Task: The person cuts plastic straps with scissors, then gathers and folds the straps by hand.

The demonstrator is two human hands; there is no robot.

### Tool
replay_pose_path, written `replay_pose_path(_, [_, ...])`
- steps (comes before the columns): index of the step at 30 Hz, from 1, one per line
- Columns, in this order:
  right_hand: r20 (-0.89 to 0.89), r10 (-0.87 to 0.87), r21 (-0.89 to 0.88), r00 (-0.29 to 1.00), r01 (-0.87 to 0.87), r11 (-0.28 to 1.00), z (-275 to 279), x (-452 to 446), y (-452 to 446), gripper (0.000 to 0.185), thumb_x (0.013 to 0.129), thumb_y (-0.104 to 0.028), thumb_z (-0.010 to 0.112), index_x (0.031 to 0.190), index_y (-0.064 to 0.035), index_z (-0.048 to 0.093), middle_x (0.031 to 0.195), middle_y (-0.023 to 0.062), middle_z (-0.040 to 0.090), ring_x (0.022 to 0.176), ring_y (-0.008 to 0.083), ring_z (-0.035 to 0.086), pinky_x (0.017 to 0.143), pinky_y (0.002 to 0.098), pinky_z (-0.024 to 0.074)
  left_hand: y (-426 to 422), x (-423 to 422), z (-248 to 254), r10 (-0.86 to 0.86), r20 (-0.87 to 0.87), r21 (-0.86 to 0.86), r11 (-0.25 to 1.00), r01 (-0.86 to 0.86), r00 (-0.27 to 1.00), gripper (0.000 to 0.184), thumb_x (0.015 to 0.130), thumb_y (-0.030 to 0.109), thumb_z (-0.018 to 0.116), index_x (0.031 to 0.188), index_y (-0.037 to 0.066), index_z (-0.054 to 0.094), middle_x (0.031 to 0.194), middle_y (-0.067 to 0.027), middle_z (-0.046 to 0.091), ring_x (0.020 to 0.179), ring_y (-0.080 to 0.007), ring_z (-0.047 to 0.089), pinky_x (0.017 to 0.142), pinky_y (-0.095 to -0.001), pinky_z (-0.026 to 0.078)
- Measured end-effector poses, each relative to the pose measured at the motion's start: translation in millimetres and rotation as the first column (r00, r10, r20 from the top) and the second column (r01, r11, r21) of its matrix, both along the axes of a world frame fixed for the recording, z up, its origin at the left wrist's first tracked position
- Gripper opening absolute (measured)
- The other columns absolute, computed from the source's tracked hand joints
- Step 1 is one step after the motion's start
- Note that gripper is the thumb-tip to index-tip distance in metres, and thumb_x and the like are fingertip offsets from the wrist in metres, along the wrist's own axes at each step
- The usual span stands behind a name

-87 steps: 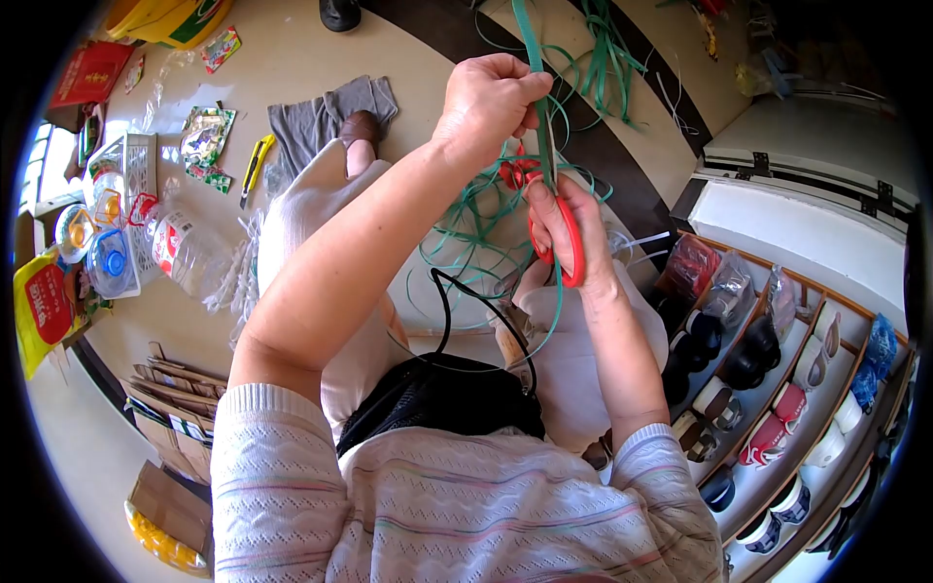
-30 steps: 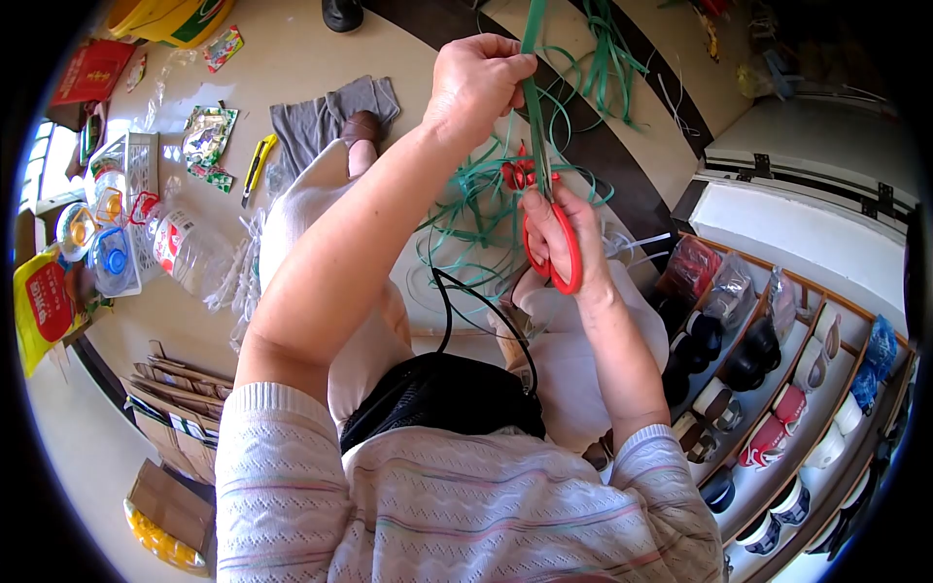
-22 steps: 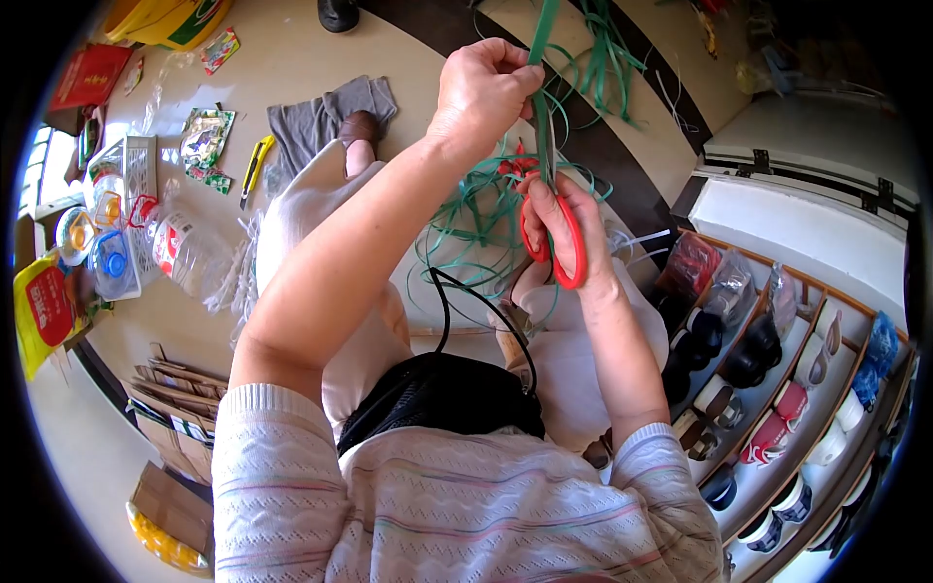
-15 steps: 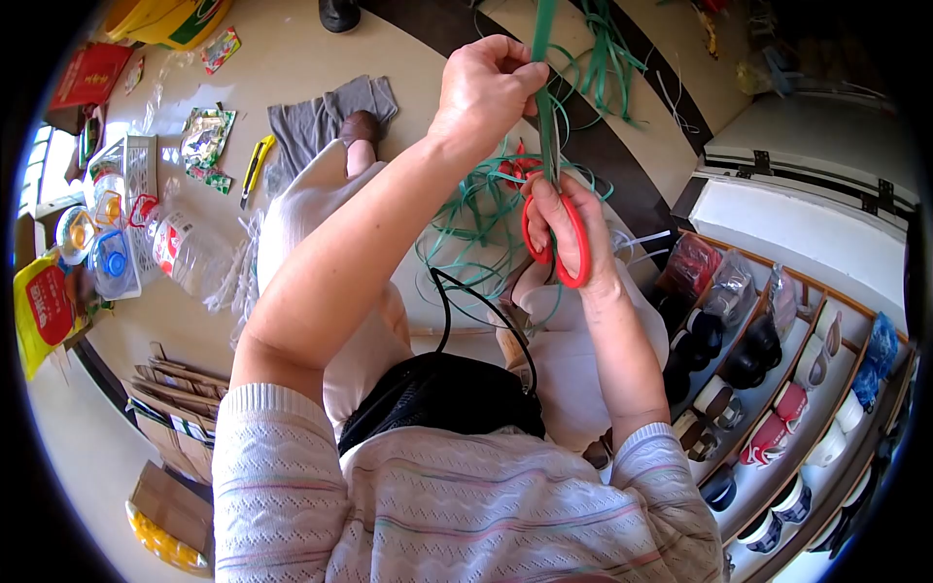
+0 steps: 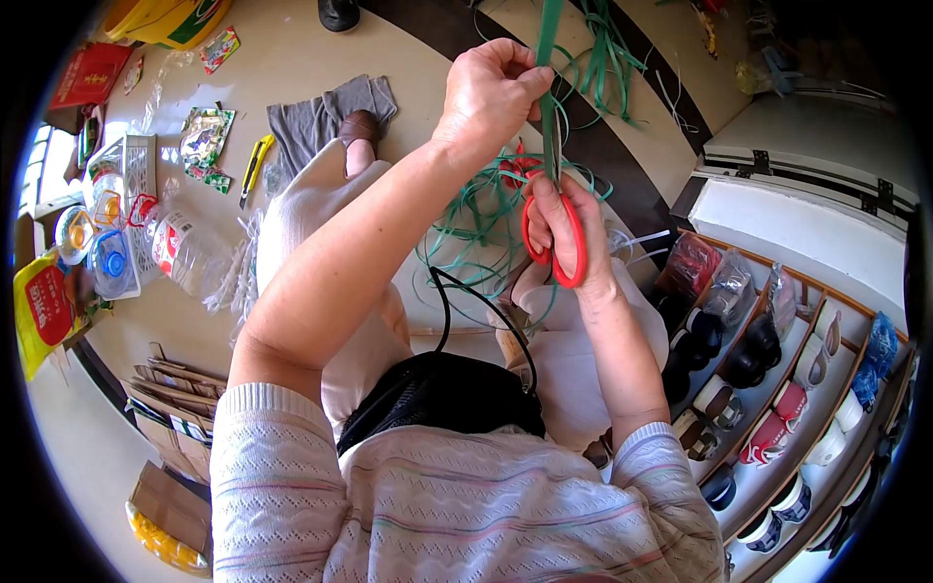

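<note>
Pinched between the thumb and fingers of my left hand [image 5: 496, 89] is a flat green plastic strap [image 5: 548, 34], which runs up past the top of the view. Below it, my right hand [image 5: 571, 222] grips a pair of scissors [image 5: 580, 255] with red handles. The scissor blades point upward along the strap, close under my left hand; whether they touch its edge I cannot make out. Thin green strips [image 5: 476, 209] lie tangled between my legs, beneath both hands. Another bundle of green strips [image 5: 607, 58] rests on the floor beyond.
A shoe rack [image 5: 777, 389] holding several pairs stands at right. On the left floor are a yellow utility knife [image 5: 257, 165], a grey cloth [image 5: 321, 112], a large clear bottle [image 5: 190, 253] and a white basket [image 5: 141, 160]. Flattened cardboard [image 5: 175, 398] leans at lower left. A black bag [image 5: 442, 398] sits on my lap.
My left hand has shifted very slightly down and right along with the strap. The scissors in my right hand stay nearly in place.
</note>
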State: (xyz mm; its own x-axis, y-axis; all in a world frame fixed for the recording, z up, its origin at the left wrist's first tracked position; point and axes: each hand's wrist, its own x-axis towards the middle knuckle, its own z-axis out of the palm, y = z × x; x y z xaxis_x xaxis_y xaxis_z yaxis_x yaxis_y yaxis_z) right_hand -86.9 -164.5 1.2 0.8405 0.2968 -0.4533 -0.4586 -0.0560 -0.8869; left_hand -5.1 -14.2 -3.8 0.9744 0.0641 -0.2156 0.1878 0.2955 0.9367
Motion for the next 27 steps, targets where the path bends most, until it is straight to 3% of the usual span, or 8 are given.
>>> replay_pose_path(8, [0.038,-0.001,-0.08,0.999,0.004,0.997,2.0,-1.4,2.6,0.032,0.092,-0.034,0.054,0.087,-0.003,0.053,0.053,-0.0034,0.042,0.043,0.0044,0.037,0.04,0.0197,0.028,0.1,-1.9,2.1,-0.017,-0.024,0.009,1.0,0.017,1.0,0.015,0.083,0.014,0.066,0.084,0.002,0.058,0.064,-0.0003,0.056,0.049,-0.0058,0.049,0.044,-0.019,0.038])
replay_pose_path(14, [0.094,-0.028,-0.009,0.995,0.029,1.0,-7.7,2.0,1.1,0.029,0.088,-0.035,0.06,0.085,-0.0071,0.054,0.053,-0.0052,0.043,0.039,0.0037,0.039,0.035,0.0188,0.0287,0.1,-5.7,11.8,-0.047,-0.123,0.035,0.998,0.052,0.991,0.021,0.083,0.021,0.067,0.079,0.003,0.058,0.059,-0.0004,0.054,0.048,-0.006,0.048,0.044,-0.0201,0.036])
replay_pose_path(16, [0.066,0.024,-0.06,0.998,-0.02,0.998,-4.4,1.1,-0.5,0.03,0.091,-0.034,0.056,0.087,-0.0048,0.054,0.053,-0.0038,0.043,0.042,0.004,0.038,0.04,0.019,0.0288,4.6,-1.2,10.9,-0.041,-0.14,0.052,0.997,0.048,0.989,0.024,0.083,0.024,0.067,0.075,0.003,0.058,0.057,-0.0003,0.053,0.048,-0.0058,0.048,0.044,-0.0205,0.035])
replay_pose_path(21, [0.02,0.034,-0.087,0.999,-0.032,0.996,-3.9,-1.3,-0.2,0.031,0.092,-0.035,0.055,0.088,-0.0037,0.054,0.053,-0.0034,0.042,0.044,0.0042,0.037,0.042,0.0191,0.0281,7.4,6.6,6.7,0.044,0.005,0.112,0.993,-0.044,0.999,0.026,0.084,0.023,0.066,0.072,0.002,0.059,0.052,-0.0012,0.051,0.042,-0.0064,0.043,0.039,-0.0217,0.033])
replay_pose_path(27, [0.027,0.028,-0.075,0.999,-0.025,0.997,-6.5,0.5,0.1,0.031,0.091,-0.034,0.056,0.088,-0.0037,0.054,0.052,-0.0039,0.041,0.043,0.0041,0.036,0.041,0.0194,0.0269,6.3,2.3,8.5,0.007,-0.043,0.073,0.997,-0.004,0.999,0.025,0.084,0.021,0.066,0.071,0.001,0.058,0.052,-0.0016,0.05,0.042,-0.0072,0.043,0.039,-0.0221,0.031])
